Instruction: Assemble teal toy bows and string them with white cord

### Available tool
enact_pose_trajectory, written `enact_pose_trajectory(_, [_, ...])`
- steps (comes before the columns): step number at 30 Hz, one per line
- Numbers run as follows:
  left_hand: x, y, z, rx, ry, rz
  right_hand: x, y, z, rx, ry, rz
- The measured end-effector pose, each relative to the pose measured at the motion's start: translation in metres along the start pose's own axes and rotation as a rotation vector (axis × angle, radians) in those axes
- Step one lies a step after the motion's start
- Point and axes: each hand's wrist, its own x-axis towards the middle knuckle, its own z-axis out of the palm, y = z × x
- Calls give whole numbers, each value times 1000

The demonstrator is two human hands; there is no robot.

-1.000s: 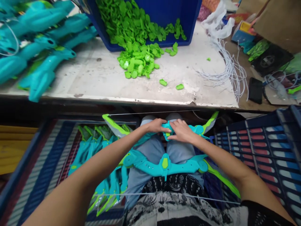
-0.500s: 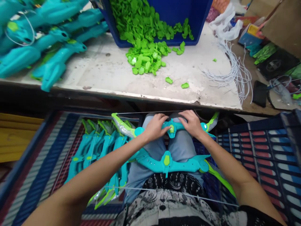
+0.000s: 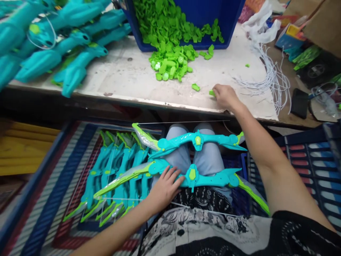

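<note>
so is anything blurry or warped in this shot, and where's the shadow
Head view: the teal toy parts at top left smear with motion blur, while the green clips read sharp; wide-lens bending curves the table edge; deep shadow sits under that edge, above the near bow that the left hand touches.

The right hand (image 3: 226, 96) rests on the worktop (image 3: 128, 80) near its front edge, fingertips touching a small green piece (image 3: 211, 93); another loose green piece (image 3: 195, 87) lies just beside it. The left hand (image 3: 164, 187) lies flat on the nearer teal bow (image 3: 202, 177) across the lap, fingers spread by its green centre clip. A second teal bow (image 3: 197, 140) lies across the knees. A blue bin (image 3: 213, 21) spills a heap of green pieces (image 3: 170, 64) onto the worktop. Teal parts (image 3: 61, 49) are stacked at left, white strings (image 3: 271, 80) at right, and finished bows (image 3: 117, 174) lie in a crate below.
</note>
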Motion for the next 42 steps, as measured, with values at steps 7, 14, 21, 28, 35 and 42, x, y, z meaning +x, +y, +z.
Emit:
enact_pose_trajectory(7, [60, -18, -57, -416, -314, -36, -9, 11, -21, -132, -190, -34])
enact_pose_trajectory(14, [125, -57, -95, -710, -716, -137, -29, -10, -12, -206, -65, 14])
enact_pose_trajectory(21, [138, -49, -127, -247, -146, -407, -49, -8, -6, -202, -49, -29])
enact_pose_trajectory(28, [82, -6, -85, -204, 86, -201, -67, -9, -13, -23, 123, -46])
enact_pose_trajectory(35, [113, -38, -45, -491, -348, -249, -201, -80, 17, 552, 62, -336])
enact_pose_trajectory(42, [114, -49, -34, -791, -383, -239, -256, -113, 87, 487, 32, -189])
